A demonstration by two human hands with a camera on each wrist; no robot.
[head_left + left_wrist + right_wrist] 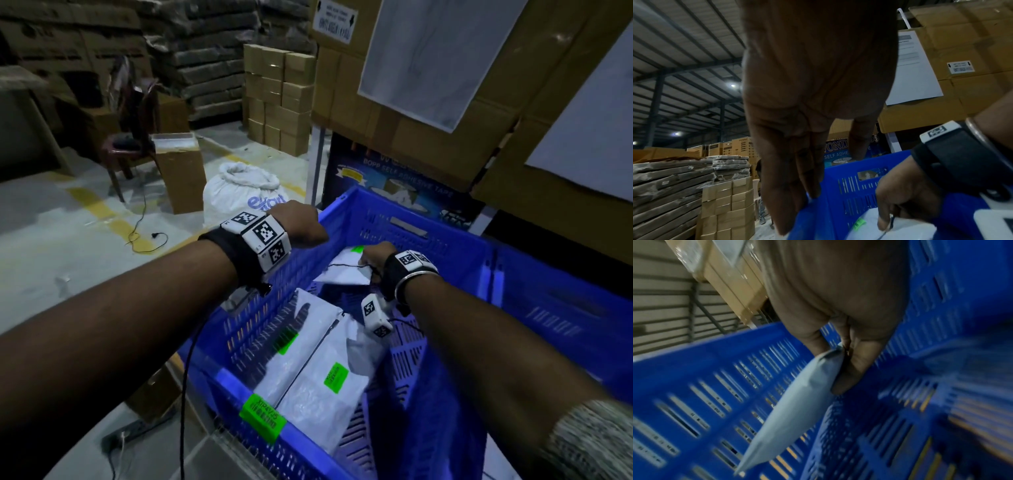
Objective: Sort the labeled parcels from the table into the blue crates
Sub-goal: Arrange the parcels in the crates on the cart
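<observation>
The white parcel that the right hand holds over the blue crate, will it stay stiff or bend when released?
Probably floppy: the white parcel hangs and curves from the right hand, which pinches only its top edge. Likely light, since fingertips alone carry it. Its smooth plastic skin may slide against the blue crate.

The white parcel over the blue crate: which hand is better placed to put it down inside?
Right. The right hand already pinches the white parcel inside the blue crate; the left hand only rests on its rim.
</observation>
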